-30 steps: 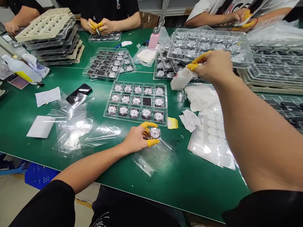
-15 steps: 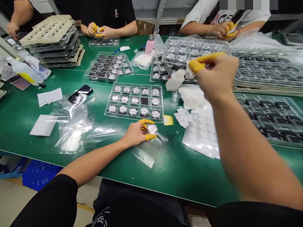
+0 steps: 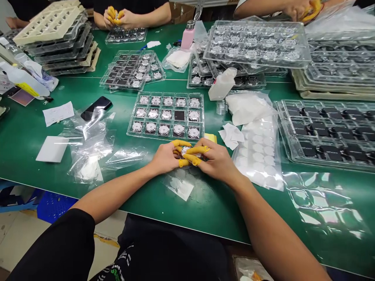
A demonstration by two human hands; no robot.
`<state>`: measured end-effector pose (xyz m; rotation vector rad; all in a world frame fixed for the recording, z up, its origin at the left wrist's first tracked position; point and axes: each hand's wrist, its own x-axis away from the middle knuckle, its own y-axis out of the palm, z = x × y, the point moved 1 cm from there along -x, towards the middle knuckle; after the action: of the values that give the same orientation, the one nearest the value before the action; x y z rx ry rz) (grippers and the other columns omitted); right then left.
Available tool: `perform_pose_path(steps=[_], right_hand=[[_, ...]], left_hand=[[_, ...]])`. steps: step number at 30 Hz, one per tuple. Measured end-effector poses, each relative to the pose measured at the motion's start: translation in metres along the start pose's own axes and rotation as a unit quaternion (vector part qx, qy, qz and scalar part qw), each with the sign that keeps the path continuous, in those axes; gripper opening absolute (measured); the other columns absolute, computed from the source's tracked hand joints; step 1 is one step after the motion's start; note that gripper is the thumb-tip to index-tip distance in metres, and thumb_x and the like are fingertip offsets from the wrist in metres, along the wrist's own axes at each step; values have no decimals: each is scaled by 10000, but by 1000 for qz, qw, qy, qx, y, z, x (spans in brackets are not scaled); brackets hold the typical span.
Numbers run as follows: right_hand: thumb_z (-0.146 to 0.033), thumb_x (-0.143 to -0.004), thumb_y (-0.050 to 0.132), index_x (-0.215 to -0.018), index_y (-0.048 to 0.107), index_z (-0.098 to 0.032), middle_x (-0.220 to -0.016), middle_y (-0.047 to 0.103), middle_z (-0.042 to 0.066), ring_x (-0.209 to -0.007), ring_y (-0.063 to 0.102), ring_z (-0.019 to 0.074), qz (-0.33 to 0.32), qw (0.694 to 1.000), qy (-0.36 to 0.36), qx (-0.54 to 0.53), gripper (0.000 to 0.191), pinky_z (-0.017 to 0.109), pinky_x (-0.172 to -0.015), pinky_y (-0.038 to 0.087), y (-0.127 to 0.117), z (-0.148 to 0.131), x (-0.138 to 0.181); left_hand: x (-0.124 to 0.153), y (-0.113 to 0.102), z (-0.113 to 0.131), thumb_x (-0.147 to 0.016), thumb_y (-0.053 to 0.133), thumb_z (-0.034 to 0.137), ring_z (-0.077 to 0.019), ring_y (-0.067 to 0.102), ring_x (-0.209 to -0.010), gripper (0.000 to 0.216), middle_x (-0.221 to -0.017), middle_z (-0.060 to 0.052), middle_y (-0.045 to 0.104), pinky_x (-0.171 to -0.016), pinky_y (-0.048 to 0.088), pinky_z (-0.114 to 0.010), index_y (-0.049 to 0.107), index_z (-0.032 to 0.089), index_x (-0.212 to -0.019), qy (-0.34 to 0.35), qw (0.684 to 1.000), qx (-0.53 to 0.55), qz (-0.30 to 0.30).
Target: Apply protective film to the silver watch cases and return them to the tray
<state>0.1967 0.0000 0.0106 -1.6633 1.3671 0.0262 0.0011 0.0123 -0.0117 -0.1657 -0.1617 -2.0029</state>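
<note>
Carefully, our left hand and right hand gripped a round metal disc, yellow finger covers probably keeping it clean.

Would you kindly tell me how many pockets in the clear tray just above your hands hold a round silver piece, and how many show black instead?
Round silver pieces: 14
Pockets showing black: 1
Total pockets: 15
</note>
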Motion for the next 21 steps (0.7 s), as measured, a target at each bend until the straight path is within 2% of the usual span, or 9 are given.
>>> perform_pose_path(steps=[4,8,12,16,18,21], right_hand=[[-173,-893,689,-944,752,-202,-839,634,40,-676,567,145,31,999,29,32,87,289,-557,422,1,-1,4],[-182,-895,703,-943,745,-217,-829,618,29,-658,555,134,12,1000,10,-4,74,284,-556,432,1,-1,6],[-187,-902,687,-931,743,-221,-827,623,38,-674,559,148,55,997,33,35,72,297,-553,408,3,-1,4],[-194,-910,693,-949,740,-230,-813,608,25,-658,558,136,14,1000,-2,-15,71,286,-549,424,6,-3,5],[-206,-918,685,-923,731,-225,-842,629,36,-675,569,139,33,999,6,6,51,288,-555,426,8,-3,6],[-211,-911,681,-920,731,-227,-841,639,40,-688,580,148,67,996,34,40,53,289,-549,418,8,-1,8]], left_hand=[[1,1,3,-628,911,180,-104,689,-736,610,-920,-39,740,-756,598,-254,706,160,-1202,-4,999,-22,22],[2,2,3,-648,897,195,-109,684,-755,580,-916,-38,735,-806,608,-285,716,166,-1198,0,999,-36,10],[2,2,1,-635,904,186,-115,680,-744,608,-873,-25,726,-780,610,-284,707,165,-1209,1,999,-40,16],[2,3,1,-660,868,151,-123,705,-778,569,-930,-42,748,-777,609,-269,709,163,-1206,10,1000,-24,11],[3,3,0,-659,865,148,-135,722,-815,561,-965,-50,761,-808,613,-279,709,164,-1198,17,1000,-21,2],[3,3,-1,-664,880,191,-127,705,-751,571,-897,-38,746,-751,611,-274,700,161,-1205,1,1000,-12,20]])
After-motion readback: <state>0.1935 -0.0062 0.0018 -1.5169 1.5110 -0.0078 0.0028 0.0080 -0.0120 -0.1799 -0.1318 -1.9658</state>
